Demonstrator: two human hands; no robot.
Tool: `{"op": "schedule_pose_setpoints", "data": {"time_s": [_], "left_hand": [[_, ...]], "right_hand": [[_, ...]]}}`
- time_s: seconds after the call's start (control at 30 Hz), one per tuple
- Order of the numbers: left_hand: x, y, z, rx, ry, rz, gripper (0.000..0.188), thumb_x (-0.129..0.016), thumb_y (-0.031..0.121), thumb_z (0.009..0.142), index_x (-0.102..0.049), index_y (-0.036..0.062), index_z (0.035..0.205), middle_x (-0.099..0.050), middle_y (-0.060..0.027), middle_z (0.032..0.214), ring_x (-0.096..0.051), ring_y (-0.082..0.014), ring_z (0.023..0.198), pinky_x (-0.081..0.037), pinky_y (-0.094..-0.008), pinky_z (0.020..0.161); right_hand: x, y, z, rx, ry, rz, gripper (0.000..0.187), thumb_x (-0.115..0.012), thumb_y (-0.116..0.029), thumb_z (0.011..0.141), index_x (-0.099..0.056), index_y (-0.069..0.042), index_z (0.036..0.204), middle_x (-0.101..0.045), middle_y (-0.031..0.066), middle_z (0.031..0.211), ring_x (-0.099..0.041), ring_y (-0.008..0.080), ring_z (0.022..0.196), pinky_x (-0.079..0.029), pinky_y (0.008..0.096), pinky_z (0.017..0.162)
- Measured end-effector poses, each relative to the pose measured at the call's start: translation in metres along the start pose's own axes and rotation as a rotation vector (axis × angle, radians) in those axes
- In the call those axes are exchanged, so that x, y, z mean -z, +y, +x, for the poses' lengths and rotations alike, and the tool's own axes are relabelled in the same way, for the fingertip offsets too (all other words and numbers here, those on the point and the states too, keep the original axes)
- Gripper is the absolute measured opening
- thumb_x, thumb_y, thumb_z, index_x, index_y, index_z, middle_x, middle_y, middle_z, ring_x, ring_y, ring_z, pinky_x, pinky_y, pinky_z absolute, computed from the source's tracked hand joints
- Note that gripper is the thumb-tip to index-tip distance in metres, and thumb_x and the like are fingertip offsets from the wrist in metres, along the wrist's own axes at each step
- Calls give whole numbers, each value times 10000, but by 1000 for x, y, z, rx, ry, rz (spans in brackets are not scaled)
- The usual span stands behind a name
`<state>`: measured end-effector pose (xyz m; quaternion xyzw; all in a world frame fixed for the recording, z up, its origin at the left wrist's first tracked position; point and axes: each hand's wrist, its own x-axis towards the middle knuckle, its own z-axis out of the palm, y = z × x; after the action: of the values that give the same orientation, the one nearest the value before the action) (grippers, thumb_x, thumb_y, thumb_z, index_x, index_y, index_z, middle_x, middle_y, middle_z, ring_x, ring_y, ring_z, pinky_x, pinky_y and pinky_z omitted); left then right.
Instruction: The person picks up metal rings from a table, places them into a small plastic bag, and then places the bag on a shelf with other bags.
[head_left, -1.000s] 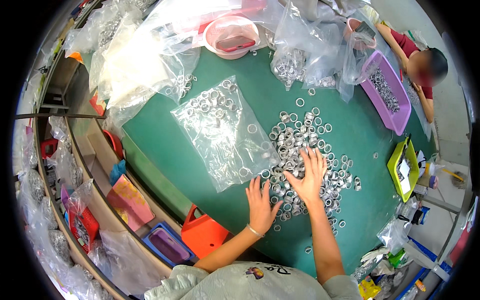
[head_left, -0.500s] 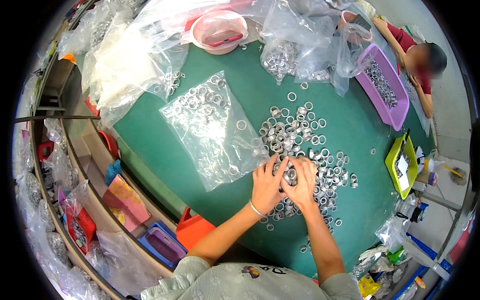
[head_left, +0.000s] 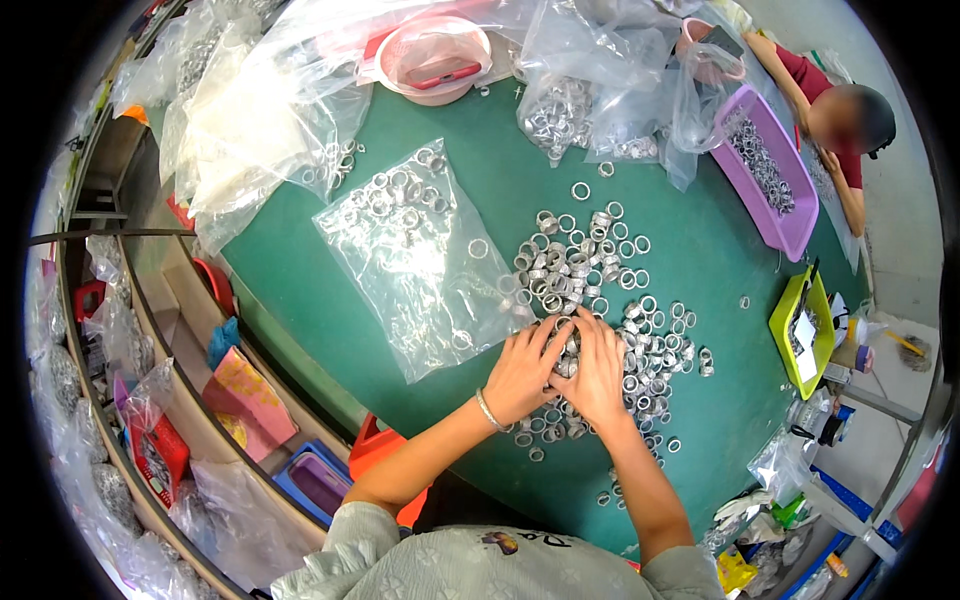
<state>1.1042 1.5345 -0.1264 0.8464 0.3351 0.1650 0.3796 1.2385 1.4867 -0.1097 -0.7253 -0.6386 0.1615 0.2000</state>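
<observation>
A loose heap of silvery metal rings is spread over the green tabletop, with more rings scattered to the right. My left hand and my right hand meet at the near side of the heap. Their fingers curl around a small cluster of rings, part of which shows between the thumbs; the rest is hidden under my fingers. A bracelet circles my left wrist. Just left of the heap lies a flat clear plastic bag with several rings in or under it.
Across the far edge stand a pink basket and clear bags of rings. On the right are a purple tray and a yellow-green basket. Another person leans at the far right. Shelves with bins line the left.
Both hands stay together at the cluster, with small finger shifts. My left forearm and elbow have swung a little to the left, and the view has shifted slightly.
</observation>
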Motion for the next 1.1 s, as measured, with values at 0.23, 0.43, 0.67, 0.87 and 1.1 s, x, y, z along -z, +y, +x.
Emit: {"op": "schedule_pose_setpoints", "data": {"time_s": [0.23,0.43,0.67,0.87,1.1], "left_hand": [[0,-1,-6,66,-38,-95,815,-746,65,557,-377,94,1283,-392,-154,1265,-432,-362,1092,-441,-412,882],[-5,-1,4,90,12,-227,663,-711,12,589,-440,90,1189,-438,-141,1192,-455,-348,1070,-434,-387,891],[-18,1,5,61,134,-489,547,-604,-105,629,-467,51,1135,-474,-148,1088,-503,-329,991,-448,-351,786],[-2,17,1,272,251,-736,440,-535,-145,653,-525,45,1050,-522,-110,976,-558,-244,874,-447,-280,721],[26,21,-35,554,367,-1149,369,-534,-124,730,-520,30,1065,-543,-6,967,-513,-67,864,-440,-203,730]], "right_hand": [[-7,6,-7,51,29,-28,661,-743,-151,557,-488,-31,1154,-553,130,1066,-485,315,1018,-344,432,870],[-3,6,-7,63,150,72,524,-651,-52,548,-557,-21,1063,-579,129,961,-525,322,923,-369,415,852],[-6,13,-7,9,378,293,238,-615,8,637,-609,0,875,-605,129,876,-558,308,831,-424,389,788],[-3,-1,-5,-221,325,662,237,-539,105,677,-608,1,879,-614,97,860,-574,196,818,-440,298,786],[-2,-39,-2,-597,27,1324,201,-502,84,779,-613,14,932,-613,52,898,-564,118,839,-433,233,761]]}}
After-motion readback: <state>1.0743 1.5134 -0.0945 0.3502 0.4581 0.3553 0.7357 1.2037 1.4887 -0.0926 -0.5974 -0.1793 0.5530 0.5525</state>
